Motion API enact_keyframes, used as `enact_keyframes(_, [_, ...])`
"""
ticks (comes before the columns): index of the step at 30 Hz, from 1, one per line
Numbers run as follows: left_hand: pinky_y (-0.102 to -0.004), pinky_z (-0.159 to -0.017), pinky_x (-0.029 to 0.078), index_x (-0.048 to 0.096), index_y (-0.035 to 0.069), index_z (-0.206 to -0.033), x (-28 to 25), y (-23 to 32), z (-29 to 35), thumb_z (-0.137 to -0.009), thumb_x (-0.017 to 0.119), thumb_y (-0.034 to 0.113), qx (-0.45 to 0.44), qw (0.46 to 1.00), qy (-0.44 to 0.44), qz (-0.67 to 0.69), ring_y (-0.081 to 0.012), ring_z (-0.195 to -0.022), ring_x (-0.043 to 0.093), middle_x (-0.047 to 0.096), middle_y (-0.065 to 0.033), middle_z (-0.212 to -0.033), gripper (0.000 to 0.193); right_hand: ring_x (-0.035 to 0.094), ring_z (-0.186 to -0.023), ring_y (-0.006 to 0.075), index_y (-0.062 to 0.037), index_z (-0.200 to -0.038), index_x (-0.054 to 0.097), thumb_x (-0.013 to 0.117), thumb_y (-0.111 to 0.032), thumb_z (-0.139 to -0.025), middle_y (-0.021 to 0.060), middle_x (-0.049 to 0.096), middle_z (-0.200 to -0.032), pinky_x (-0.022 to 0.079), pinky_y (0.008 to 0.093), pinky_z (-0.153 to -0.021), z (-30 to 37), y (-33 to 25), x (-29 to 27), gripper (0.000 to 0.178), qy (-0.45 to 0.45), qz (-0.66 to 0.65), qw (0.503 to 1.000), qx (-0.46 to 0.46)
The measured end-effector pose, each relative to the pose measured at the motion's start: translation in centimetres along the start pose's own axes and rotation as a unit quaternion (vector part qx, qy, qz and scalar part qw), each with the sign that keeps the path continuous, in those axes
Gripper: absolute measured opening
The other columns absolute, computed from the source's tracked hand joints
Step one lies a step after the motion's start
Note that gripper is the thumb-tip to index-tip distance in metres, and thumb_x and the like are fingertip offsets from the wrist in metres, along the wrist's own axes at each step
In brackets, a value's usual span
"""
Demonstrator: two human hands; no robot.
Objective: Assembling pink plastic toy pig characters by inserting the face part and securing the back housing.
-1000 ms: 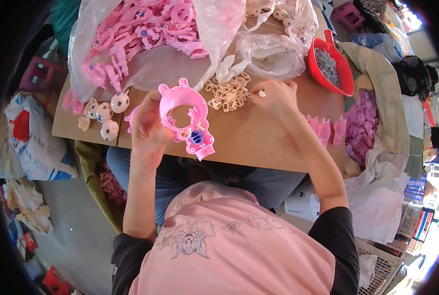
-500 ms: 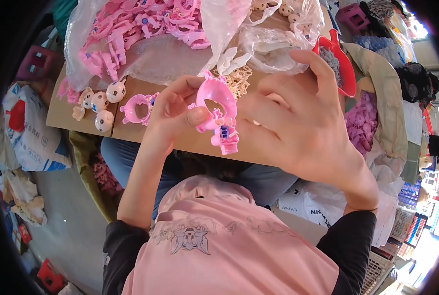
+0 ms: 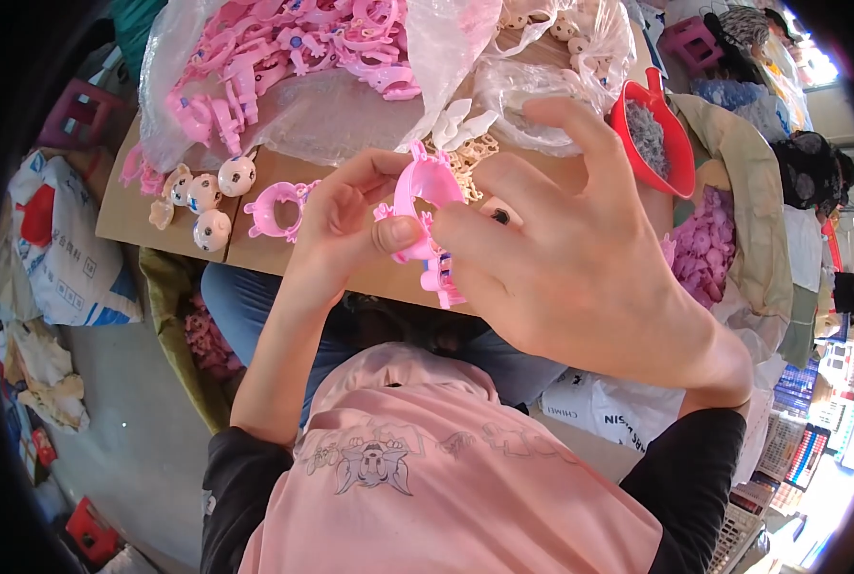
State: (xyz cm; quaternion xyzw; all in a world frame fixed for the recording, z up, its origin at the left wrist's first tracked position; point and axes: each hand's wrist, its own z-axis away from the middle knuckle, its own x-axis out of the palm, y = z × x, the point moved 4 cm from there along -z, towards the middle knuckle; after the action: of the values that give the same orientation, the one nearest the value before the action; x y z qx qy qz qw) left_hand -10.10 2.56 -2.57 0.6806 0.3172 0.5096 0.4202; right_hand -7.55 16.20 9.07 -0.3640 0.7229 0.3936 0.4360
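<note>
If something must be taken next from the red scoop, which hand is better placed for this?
Probably the right hand: it is nearer to the red scoop, while the left hand grips the pink frame. Whether the right hand holds anything is hidden.

A pink, eared plastic ring point(image 3: 434, 178), partly hidden, stands ears-up in the left fingers point(image 3: 394, 233).

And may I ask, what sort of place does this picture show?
Probably a small workshop, though I cannot be certain: many similar pink plastic pieces lie heaped on the table, more pink pieces are in a sack beside it, and a red scoop holds grey material.
</note>
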Motion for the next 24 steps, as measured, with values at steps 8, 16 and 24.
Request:
enact_keyframes(8, [-0.0279, -0.093, 0.038, 0.054, -0.001, -0.113, -0.2, -0.3, 0.2, -0.071, 0.077, 0.02, -0.007, 1.0, -0.016, -0.006, -0.0148, -0.105, 0.053, 0.059, -0.0062, -0.107, 0.053, 0.053, -0.083, 0.0169, -0.0073, -0.067, 0.063, 0.065, -0.015, -0.055, -0.0041, 0.053, -0.082, 0.038, 0.0512, -0.091, -0.5, 0.2, -0.4, 0.014, -0.015, -0.004, 1.0, -0.014])
enact_keyframes(16, [-0.0267, -0.089, 0.04, 0.054, -0.001, -0.114, -0.3, -0.4, 0.7, -0.076, 0.073, 0.022, -0.028, 0.999, -0.005, 0.045, -0.0129, -0.101, 0.055, 0.06, -0.0058, -0.105, 0.048, 0.053, -0.083, 0.0166, -0.0092, -0.073, 0.063, 0.066, -0.014, -0.055, -0.004, 0.054, -0.084, 0.039, 0.0488, -0.09, -0.8, -0.3, -0.4, 0.019, 0.006, 0.007, 0.999, -0.037])
enact_keyframes(24, [-0.0249, -0.085, 0.04, 0.053, -0.001, -0.115, 0.1, -0.2, 0.9, -0.078, 0.072, 0.025, -0.023, 0.996, -0.027, 0.083, -0.0117, -0.098, 0.055, 0.061, -0.005, -0.103, 0.049, 0.053, -0.085, 0.0158, -0.0099, -0.056, 0.058, 0.067, -0.015, -0.055, -0.0039, 0.054, -0.082, 0.037, 0.0431, -0.092, -1.0, 0.9, -0.8, 0.011, 0.008, -0.099, 0.995, -0.033])
